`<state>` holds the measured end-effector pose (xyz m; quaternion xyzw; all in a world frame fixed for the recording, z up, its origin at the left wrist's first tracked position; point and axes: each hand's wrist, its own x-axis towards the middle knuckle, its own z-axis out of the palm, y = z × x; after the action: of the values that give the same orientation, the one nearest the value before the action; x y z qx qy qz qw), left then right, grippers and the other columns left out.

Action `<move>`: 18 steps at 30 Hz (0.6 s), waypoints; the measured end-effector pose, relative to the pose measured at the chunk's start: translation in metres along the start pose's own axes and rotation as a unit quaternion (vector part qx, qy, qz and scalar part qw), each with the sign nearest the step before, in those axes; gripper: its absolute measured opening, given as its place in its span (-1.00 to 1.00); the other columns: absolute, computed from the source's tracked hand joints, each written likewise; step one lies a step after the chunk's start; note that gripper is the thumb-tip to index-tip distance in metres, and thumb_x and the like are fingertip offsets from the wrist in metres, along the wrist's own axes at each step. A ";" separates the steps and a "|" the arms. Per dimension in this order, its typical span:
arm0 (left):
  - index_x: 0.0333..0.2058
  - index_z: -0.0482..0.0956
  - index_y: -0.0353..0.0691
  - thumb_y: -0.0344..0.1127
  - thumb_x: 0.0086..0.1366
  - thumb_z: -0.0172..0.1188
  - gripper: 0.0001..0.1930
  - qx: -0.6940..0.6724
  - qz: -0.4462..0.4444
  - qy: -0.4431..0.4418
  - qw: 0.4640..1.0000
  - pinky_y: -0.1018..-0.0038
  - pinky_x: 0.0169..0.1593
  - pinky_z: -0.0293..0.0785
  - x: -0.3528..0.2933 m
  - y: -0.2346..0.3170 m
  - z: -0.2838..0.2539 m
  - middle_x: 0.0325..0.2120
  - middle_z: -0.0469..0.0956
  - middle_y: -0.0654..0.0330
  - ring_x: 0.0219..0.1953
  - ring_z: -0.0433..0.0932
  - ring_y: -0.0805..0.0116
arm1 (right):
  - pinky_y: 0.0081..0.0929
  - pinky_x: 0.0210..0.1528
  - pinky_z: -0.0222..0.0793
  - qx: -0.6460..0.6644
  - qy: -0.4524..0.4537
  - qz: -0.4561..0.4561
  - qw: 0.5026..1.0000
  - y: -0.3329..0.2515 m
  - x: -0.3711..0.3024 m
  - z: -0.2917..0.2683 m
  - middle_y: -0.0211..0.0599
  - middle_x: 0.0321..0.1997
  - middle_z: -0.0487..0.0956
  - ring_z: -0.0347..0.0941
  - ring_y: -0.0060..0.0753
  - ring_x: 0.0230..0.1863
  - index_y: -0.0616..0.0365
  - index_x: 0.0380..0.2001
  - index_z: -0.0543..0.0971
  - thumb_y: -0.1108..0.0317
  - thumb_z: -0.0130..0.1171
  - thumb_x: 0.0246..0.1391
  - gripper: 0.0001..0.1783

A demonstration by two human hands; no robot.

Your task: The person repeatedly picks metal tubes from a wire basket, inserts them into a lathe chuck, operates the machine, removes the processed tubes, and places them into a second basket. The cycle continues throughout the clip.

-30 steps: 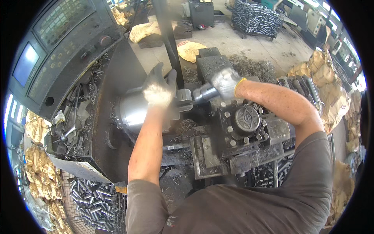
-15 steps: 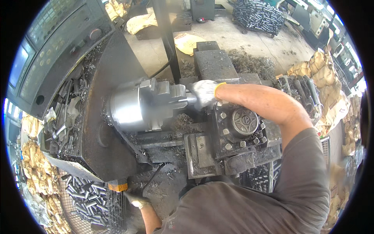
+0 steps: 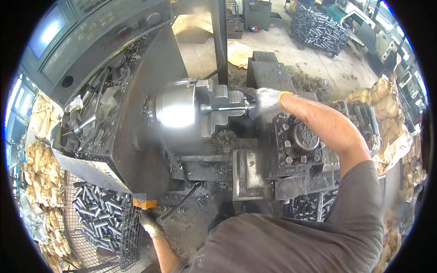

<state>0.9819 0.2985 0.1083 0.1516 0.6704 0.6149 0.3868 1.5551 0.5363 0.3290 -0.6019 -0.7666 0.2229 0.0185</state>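
My right hand, in a white knit glove with a yellow cuff, is closed around the outer end of a short metal cylinder. That cylinder sits between the stepped jaws of a shiny lathe chuck. Down at the left, my gloved left hand is just beneath an orange block at the machine housing's lower corner; its dark fingertips blend into the background, so their pose is unclear. Right of the chuck stands a bolted tool post, under my right forearm.
A wire basket of short metal tubes stands beside my left hand. Dark scrap and tools fill a ledge below the control panel. A flat metal slide lies ahead of my body. At the far right is a wheeled bin of parts.
The view has shifted, and the chuck's jaws stand at a different angle. My left hand has come up close under the orange block. The right hand stays at the chuck.
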 end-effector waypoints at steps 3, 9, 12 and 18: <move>-0.07 0.58 -0.17 0.09 0.58 0.08 -0.60 0.084 0.055 0.024 0.995 0.46 -0.31 0.45 0.000 -0.001 -0.009 -0.47 0.51 0.31 -0.50 0.44 0.46 | -0.09 0.09 0.62 -0.050 0.075 0.065 0.994 -0.029 -0.038 -0.023 0.17 0.03 0.73 0.71 0.05 0.05 0.11 0.33 0.53 0.15 0.32 0.08 -0.28; 0.21 0.49 -0.49 -0.28 0.53 0.15 -0.57 0.302 0.563 0.113 0.761 0.07 0.17 0.59 -0.061 0.089 0.033 0.01 0.63 -0.15 0.00 0.64 -0.08 | -0.47 -0.10 0.62 0.204 0.399 -0.071 0.891 -0.070 -0.204 0.024 -0.27 -0.27 0.77 0.70 -0.53 -0.29 0.28 -0.01 0.67 0.59 0.30 0.11 -0.66; 0.21 0.45 -0.63 -0.55 0.40 0.13 -0.57 0.227 0.745 0.000 0.627 0.03 0.34 0.46 -0.064 0.167 0.128 0.13 0.56 -0.28 0.21 0.54 -0.22 | -0.41 -0.12 0.68 0.251 0.439 -0.067 0.860 -0.097 -0.257 0.076 -0.15 -0.25 0.78 0.75 -0.37 -0.26 0.28 -0.06 0.69 0.65 0.22 0.08 -0.67; 0.51 0.20 -0.30 -0.29 0.41 0.23 -0.25 0.385 0.685 -0.043 0.618 0.02 -0.03 0.68 -0.045 0.309 0.357 -0.07 0.68 -0.32 -0.15 0.74 -0.26 | -0.38 -0.10 0.69 0.355 0.338 0.023 0.871 -0.106 -0.270 0.125 -0.18 -0.22 0.80 0.77 -0.37 -0.20 0.25 -0.14 0.73 0.50 0.39 0.08 -0.76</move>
<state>1.1783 0.5816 0.4334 0.7279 0.5300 0.3802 -0.2115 1.4954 0.2265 0.3197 -0.6107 -0.5690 0.2629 0.4839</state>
